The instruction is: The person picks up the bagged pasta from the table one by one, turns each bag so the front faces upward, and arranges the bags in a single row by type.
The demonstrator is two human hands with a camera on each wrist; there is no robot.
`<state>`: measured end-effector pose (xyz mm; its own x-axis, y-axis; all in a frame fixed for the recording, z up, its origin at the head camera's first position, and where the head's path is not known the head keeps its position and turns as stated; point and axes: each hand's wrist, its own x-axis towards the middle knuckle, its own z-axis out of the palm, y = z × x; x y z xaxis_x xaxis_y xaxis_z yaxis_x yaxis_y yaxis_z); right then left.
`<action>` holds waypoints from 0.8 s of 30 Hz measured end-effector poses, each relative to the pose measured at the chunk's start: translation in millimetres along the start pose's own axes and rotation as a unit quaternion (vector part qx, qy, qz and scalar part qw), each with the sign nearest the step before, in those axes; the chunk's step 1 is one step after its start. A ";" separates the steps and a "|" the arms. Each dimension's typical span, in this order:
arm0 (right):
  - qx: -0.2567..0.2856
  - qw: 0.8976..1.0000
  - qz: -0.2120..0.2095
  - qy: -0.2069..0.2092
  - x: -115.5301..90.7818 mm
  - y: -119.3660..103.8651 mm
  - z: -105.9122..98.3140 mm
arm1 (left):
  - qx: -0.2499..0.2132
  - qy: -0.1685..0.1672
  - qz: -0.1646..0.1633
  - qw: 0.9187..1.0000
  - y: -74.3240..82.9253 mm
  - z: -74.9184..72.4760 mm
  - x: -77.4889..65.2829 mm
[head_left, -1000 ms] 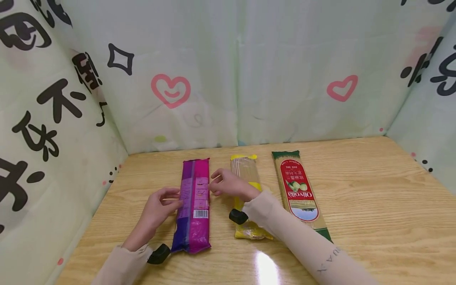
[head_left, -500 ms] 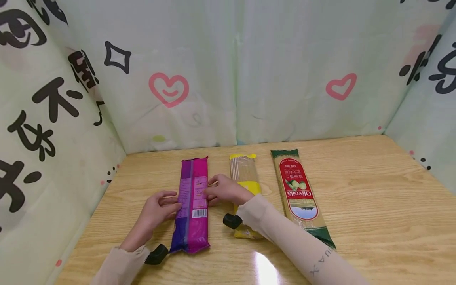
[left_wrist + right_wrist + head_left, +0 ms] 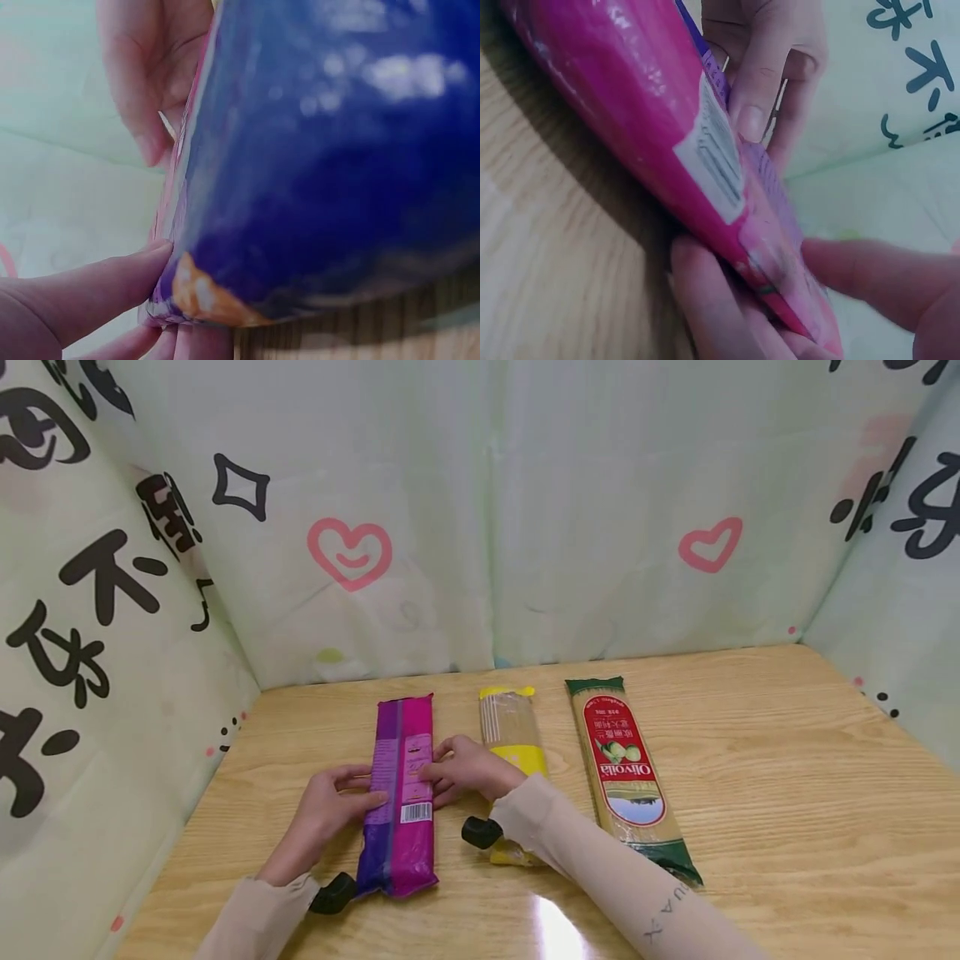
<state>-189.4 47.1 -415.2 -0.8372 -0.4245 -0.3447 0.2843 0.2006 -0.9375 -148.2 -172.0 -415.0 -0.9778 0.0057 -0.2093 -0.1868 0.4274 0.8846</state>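
Note:
A long pink and purple packet [image 3: 414,850] with a barcode lies on the wooden table, contents hidden. My left hand [image 3: 321,810] holds its left edge, thumb on the upper face; in the left wrist view the fingers [image 3: 202,343] reach under the packet's edge [image 3: 337,165]. From the opposite side my right hand [image 3: 474,770] grips the right edge. The right wrist view has that thumb [image 3: 870,274] over the pink face and the other fingers curled below the packet [image 3: 607,90]. Beneath the right forearm is a yellow-ended clear packet of noodles [image 3: 517,718], partly covered.
A green-ended Olivoilà spaghetti packet [image 3: 622,752] lies to the right, its lower end near the right sleeve [image 3: 600,860]. Printed curtains [image 3: 420,627] stand along the back and both sides of the table [image 3: 787,777].
My right hand has come left and slightly down, from beside the packet to a grip on its right edge. The left thumb lies further over the packet. The head view has shifted slightly.

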 end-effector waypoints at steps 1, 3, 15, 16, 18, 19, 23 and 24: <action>0.000 1.000 -0.003 0.002 0.5 0.8 0.8 | 0.002 0.000 0.000 1.000 -0.3 0.0 0.0; -0.004 1.000 -0.009 0.004 1.7 2.5 2.2 | 0.000 0.001 -0.002 1.000 -1.0 0.1 -0.3; 0.004 0.999 -0.037 0.003 -1.0 -4.7 2.9 | -0.054 0.006 -0.008 0.998 3.5 -0.1 -3.9; 0.002 0.999 -0.042 0.001 -2.5 -6.6 2.5 | -0.062 0.007 -0.008 0.998 5.0 -0.4 -4.8; -0.003 0.998 -0.057 0.000 -6.1 -11.3 1.7 | -0.077 0.009 -0.001 0.997 8.6 -1.5 -6.1; -0.002 0.998 -0.061 0.000 -7.8 -14.2 1.1 | -0.081 0.010 0.003 0.997 10.9 -2.3 -6.5; 0.000 0.997 -0.078 0.003 -14.8 -26.6 -1.2 | -0.088 0.011 0.018 0.996 21.2 -5.2 -8.5; 0.001 0.997 -0.080 0.004 -16.5 -29.4 -2.0 | -0.085 0.011 0.020 0.996 23.7 -5.4 -8.9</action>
<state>-184.9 49.9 -381.8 -0.8755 -0.4443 -0.1900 0.1478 0.1281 -0.9807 -144.3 -166.8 -390.0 -0.9862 -0.0007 -0.1653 -0.1595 0.2675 0.9503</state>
